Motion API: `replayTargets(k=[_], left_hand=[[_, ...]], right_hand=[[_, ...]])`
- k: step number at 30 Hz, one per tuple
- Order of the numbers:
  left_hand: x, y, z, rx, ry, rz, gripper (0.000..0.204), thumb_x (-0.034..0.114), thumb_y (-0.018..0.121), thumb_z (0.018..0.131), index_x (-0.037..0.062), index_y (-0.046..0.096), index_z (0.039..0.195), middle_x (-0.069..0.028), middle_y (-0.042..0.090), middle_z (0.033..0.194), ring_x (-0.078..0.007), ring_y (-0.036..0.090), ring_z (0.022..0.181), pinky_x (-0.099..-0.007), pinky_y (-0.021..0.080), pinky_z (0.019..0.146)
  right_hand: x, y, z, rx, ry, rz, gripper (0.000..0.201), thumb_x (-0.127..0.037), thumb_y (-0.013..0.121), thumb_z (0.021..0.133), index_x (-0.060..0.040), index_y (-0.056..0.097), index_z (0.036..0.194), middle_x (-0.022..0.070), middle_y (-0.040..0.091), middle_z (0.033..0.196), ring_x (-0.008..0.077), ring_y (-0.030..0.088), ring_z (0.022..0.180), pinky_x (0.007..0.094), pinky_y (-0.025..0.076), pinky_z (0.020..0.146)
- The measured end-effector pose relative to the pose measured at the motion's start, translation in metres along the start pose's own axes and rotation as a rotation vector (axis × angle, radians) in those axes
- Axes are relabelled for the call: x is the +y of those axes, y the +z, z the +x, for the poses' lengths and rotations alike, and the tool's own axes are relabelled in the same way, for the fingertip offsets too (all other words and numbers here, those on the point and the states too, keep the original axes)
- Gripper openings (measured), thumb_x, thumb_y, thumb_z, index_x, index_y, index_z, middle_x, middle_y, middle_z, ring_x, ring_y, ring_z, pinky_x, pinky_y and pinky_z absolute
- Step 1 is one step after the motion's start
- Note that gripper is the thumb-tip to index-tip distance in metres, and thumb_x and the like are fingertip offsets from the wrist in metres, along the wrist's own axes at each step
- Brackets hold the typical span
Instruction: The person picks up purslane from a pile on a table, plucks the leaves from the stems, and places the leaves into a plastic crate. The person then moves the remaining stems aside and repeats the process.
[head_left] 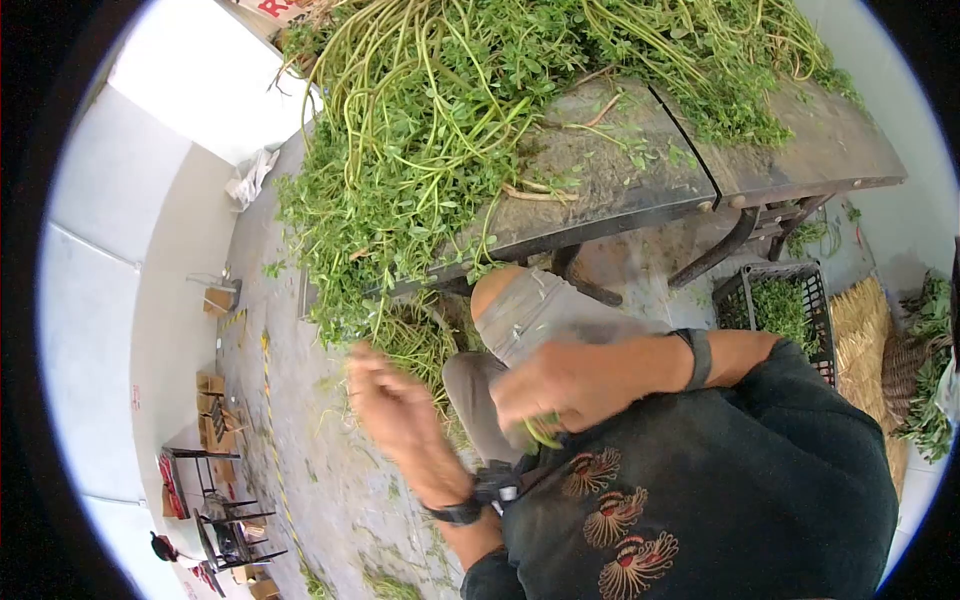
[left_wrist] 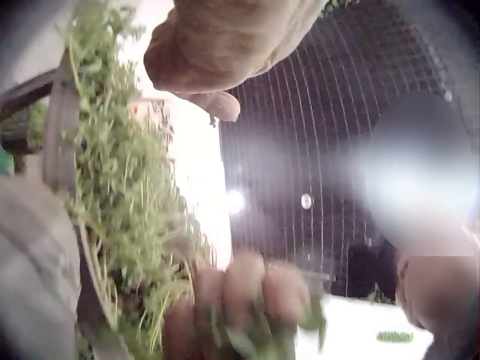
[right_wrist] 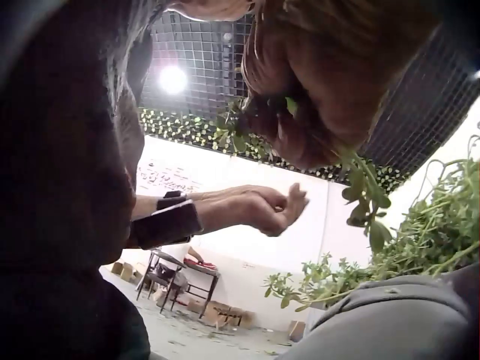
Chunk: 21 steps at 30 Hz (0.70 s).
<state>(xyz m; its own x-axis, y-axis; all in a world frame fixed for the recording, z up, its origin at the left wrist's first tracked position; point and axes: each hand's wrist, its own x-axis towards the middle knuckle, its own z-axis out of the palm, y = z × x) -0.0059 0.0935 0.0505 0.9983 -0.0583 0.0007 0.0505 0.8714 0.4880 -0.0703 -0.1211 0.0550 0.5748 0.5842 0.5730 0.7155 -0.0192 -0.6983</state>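
My right hand (head_left: 565,380) is in front of the dark shirt, its fingers curled round a leafy green sprig (right_wrist: 367,195). In the right wrist view the sprig's leaves hang from below the curled fingers. A short green stem end shows under that hand in the head view. To its left, my left hand (head_left: 395,405) is raised beside the knee with loosely bent fingers, blurred, and nothing shows in it. In the left wrist view, curled fingers (left_wrist: 247,289) with green leaves appear low down. The large heap of leafy stems (head_left: 420,160) hangs over the table's front edge.
The worn table (head_left: 620,160) spans the far side, its metal legs below. A black crate (head_left: 775,310) of greens and a straw mat (head_left: 860,340) lie at right. More stems (head_left: 410,350) lie beside the knees. Chairs (head_left: 225,525) and cardboard boxes stand far left.
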Motion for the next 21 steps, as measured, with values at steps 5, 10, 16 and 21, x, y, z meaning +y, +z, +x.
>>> replayTargets(k=[5, 10, 16, 21], left_hand=[[0.083, -0.050, 0.021, -0.098, 0.273, 0.317, 0.030, 0.016, 0.049, 0.094, -0.0091, 0.048, 0.110, -0.0095, 0.058, 0.093, -0.0126, 0.058, 0.076, -0.0185, 0.054, 0.066], [0.146, -0.116, 0.065, 0.178, 0.390, 0.275, 0.055, 0.021, 0.053, 0.092, -0.0190, 0.031, 0.123, -0.0272, 0.043, 0.125, -0.0323, 0.045, 0.119, -0.0320, 0.044, 0.101], [0.126, -0.091, 0.062, 0.369, 0.366, 0.256, 0.061, 0.027, 0.058, 0.089, -0.0130, 0.032, 0.128, -0.0254, 0.043, 0.127, -0.0332, 0.047, 0.116, -0.0346, 0.048, 0.095], [0.076, -0.021, 0.075, 0.170, 0.459, 0.827, 0.035, 0.019, 0.056, 0.090, -0.0052, 0.053, 0.115, -0.0132, 0.062, 0.101, -0.0166, 0.059, 0.085, -0.0224, 0.048, 0.065]], right_hand=[[-0.001, -0.023, -0.024, 0.121, 0.151, -0.150, 0.014, -0.016, 0.058, 0.083, -0.0031, 0.056, 0.089, 0.0144, 0.058, 0.078, 0.0327, 0.058, 0.073, 0.0389, 0.046, 0.063], [0.006, -0.041, -0.049, 0.508, 0.523, -0.028, 0.023, -0.025, 0.057, 0.089, -0.0024, 0.059, 0.089, 0.0049, 0.058, 0.066, 0.0121, 0.053, 0.055, 0.0277, 0.043, 0.051], [0.042, -0.100, -0.058, 1.104, 0.666, 0.151, 0.028, -0.034, 0.055, 0.091, -0.0078, 0.053, 0.081, -0.0031, 0.048, 0.059, 0.0035, 0.038, 0.042, 0.0201, 0.028, 0.037], [0.089, -0.121, -0.082, 1.160, 0.584, -0.054, 0.037, -0.038, 0.054, 0.092, -0.0006, 0.058, 0.090, -0.0045, 0.039, 0.054, 0.0032, 0.035, 0.046, 0.0211, 0.029, 0.041]])
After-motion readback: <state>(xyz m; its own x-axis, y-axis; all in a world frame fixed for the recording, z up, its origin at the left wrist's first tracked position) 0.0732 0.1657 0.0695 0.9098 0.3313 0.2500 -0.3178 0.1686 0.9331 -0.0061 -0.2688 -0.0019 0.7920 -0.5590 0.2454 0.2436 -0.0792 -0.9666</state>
